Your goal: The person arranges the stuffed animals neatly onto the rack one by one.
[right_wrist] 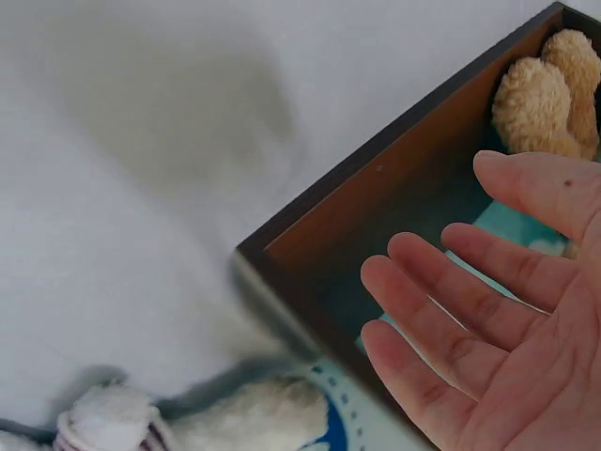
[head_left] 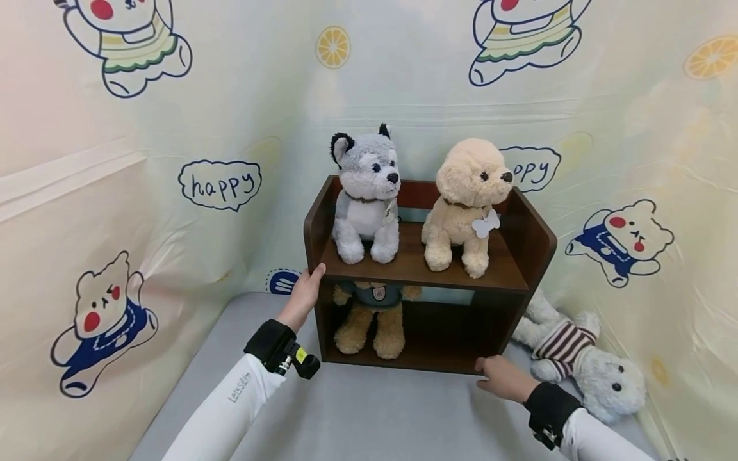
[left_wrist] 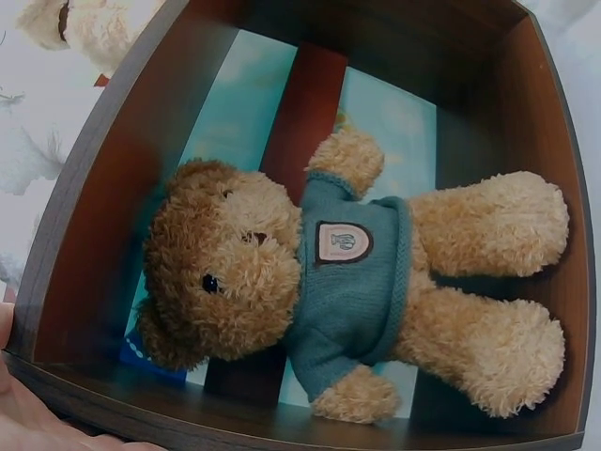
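Note:
A dark brown two-tier wooden shelf [head_left: 410, 246] stands in front of me. My left hand [head_left: 303, 298] grips its left side panel, the thumb at the front edge near the middle board. By the lower right front corner is my right hand [head_left: 506, 379]; the right wrist view shows its fingers [right_wrist: 451, 352] loosely extended and spread, holding nothing. On the top tier sit a grey-and-white husky plush [head_left: 369, 186] and a cream plush dog [head_left: 468, 192] with a bone-shaped tag. A brown teddy bear [left_wrist: 347, 272] in a teal sweater sits in the lower tier's left half, its head hidden from the head view.
A pale plush toy [head_left: 605, 378] in a striped shirt lies on its side, right of the shelf. The shelf stands on a grey surface [head_left: 375, 416]. Printed fabric [head_left: 230, 96] hangs behind and along both sides.

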Demonstrator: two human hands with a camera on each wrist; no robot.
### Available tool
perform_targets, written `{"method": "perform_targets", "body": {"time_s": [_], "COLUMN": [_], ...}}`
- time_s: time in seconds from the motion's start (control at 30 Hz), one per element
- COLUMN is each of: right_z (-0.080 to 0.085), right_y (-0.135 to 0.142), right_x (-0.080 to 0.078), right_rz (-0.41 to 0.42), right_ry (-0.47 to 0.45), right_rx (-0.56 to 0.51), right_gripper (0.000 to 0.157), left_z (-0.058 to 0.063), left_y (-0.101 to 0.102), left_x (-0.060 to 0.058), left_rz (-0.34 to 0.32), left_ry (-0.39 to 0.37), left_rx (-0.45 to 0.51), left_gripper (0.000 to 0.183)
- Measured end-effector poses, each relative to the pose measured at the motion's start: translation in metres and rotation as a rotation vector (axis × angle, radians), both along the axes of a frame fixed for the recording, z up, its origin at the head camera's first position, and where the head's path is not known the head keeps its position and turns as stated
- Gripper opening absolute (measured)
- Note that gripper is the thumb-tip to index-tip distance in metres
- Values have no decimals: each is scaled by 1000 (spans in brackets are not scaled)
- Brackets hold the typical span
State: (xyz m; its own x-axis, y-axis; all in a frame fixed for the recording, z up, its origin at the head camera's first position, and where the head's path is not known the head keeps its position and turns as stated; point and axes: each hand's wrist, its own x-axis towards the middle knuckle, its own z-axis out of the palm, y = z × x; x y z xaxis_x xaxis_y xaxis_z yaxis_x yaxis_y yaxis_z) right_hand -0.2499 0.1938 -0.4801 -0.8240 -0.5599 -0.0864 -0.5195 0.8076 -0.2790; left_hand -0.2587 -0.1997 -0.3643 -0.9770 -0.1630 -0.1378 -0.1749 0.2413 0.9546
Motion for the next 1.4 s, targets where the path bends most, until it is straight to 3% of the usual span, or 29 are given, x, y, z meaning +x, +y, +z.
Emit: {"method": "perform_targets", "body": {"time_s": [0.23,0.5,0.67,0.93,1.4], "right_z": [3,2,6,18,24], "right_y": [19,37,44,56,84], "right_x": [-1,-5,-5,-8,-17], "right_rz": [-124,-96,-136,-227,-279], "right_ry": [-15,39,76,22,121], "right_rx": [12,-33,-21,-15,-49], "right_gripper": [14,16,17,19,24], "left_z": [1,-1,-1,0,-2], "left_y": [-1,0,0,0,-1], "left_x": [0,-1,-2,-2,-2], "left_rz": [-3,-6,-6,0,2], "left_ry": [-2,-4,-7,-1,5], "left_rx": [9,6,3,8,4], "left_gripper": [65,66,63,62,61]}}
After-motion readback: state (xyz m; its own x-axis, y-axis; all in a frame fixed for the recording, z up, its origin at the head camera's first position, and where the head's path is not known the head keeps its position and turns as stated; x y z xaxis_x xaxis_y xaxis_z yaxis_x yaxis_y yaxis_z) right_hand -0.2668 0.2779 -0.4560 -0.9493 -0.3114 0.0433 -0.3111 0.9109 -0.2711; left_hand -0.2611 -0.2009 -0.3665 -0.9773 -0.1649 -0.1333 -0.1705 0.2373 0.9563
